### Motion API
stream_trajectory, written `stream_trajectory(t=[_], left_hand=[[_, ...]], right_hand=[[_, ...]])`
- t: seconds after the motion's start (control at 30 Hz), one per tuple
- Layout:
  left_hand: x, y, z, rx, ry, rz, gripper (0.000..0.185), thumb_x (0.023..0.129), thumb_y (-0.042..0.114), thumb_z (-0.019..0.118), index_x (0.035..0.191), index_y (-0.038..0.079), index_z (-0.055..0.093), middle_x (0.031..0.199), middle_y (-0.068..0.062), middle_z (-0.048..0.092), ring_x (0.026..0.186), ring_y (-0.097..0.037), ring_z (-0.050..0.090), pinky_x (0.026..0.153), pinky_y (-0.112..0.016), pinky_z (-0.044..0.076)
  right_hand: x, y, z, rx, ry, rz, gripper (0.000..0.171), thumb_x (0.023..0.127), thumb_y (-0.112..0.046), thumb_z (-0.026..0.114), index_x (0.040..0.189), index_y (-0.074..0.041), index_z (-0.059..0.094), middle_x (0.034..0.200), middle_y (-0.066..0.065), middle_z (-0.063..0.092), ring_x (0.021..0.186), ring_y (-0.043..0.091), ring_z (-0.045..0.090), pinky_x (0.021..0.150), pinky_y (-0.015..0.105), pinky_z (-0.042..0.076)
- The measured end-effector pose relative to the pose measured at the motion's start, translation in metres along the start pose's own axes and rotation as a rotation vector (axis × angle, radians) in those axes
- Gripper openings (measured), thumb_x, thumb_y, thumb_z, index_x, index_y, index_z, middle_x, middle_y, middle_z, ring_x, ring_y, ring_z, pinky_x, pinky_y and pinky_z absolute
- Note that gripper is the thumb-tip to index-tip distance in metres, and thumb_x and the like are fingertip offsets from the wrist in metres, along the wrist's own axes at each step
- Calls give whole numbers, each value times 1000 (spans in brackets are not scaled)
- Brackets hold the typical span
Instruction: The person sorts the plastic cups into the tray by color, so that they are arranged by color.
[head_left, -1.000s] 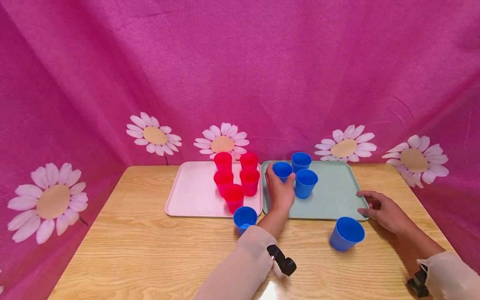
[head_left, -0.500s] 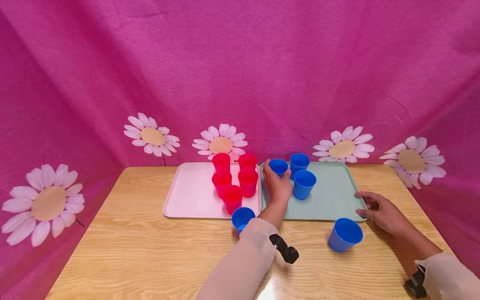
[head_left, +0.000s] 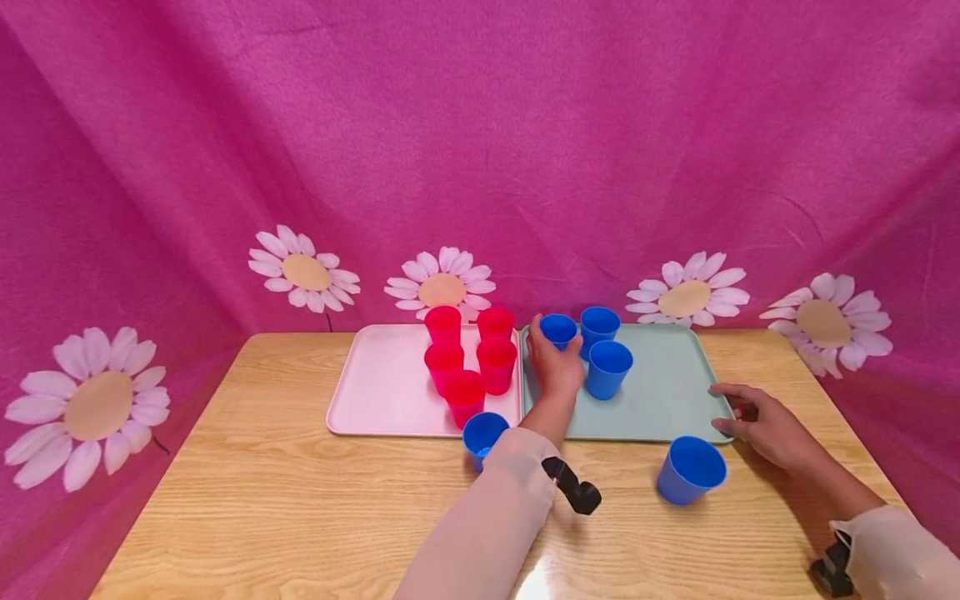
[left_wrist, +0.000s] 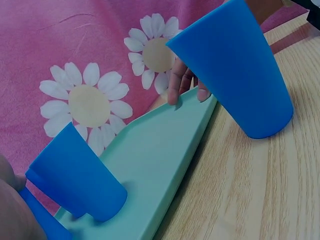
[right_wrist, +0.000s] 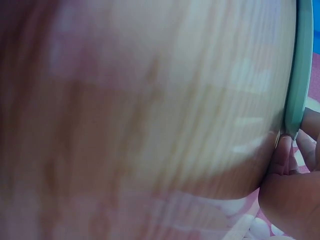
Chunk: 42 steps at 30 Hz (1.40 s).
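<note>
- the left hand (head_left: 557,372) reaches over the green tray (head_left: 660,400) and wraps its fingers round a blue cup (head_left: 558,331), which sits at the tray's far left corner.
- two more blue cups (head_left: 607,354) stand on that tray just beside the held one.
- the right hand (head_left: 761,421) rests with relaxed fingers against the green tray's right edge, grasping nothing; fingertips touch the rim.
- another blue cup (head_left: 692,471) stands on the wooden table (head_left: 300,500) near the right hand, off the tray.
- one blue cup (head_left: 483,437) stands on the table by the left sleeve, in front of the pink tray (head_left: 382,387).
- five red cups (head_left: 468,358) cluster on the pink tray's right side.
</note>
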<state>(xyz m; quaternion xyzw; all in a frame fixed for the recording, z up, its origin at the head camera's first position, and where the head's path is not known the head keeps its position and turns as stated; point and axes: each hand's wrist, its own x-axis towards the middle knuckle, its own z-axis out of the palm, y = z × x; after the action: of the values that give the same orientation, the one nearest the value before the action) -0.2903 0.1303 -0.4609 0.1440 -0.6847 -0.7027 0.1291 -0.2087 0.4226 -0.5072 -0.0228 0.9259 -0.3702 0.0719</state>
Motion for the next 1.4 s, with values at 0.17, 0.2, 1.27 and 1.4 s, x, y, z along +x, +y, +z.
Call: stream_trajectory(t=[0.17,0.2,1.27,1.4], left_hand=[[1,-1,0,6,-9,-6,68,90,1,75,151,7,44,146,-18,51,141,-38,44,114,-52,44],[1,-1,0,7,-13,-5,68,91,1,75,151,7,43,146,-18,51,142,-38,43,114,-52,43],[-19,4,-11,78,-62,118,84,92,13,78,160,15,30,161,-10,35,150,-31,33,112,-48,47],[-24,11,-14,58,-80,132,83,92,13,78,160,18,31,163,-8,34,151,-30,32,112,-48,47]], right_hand=[[0,0,0,0,-1,-1,62,98,-18,71,151,-1,45,126,25,54,108,34,50,71,22,50],[0,0,0,-2,0,-1,62,98,-18,71,151,-1,45,127,26,54,109,34,50,71,22,51],[-1,-2,0,-17,5,-6,62,98,-17,72,150,1,45,113,20,55,102,31,49,66,23,48],[-1,-1,0,-28,6,-11,61,98,-17,71,150,1,45,115,21,56,102,31,50,66,23,48]])
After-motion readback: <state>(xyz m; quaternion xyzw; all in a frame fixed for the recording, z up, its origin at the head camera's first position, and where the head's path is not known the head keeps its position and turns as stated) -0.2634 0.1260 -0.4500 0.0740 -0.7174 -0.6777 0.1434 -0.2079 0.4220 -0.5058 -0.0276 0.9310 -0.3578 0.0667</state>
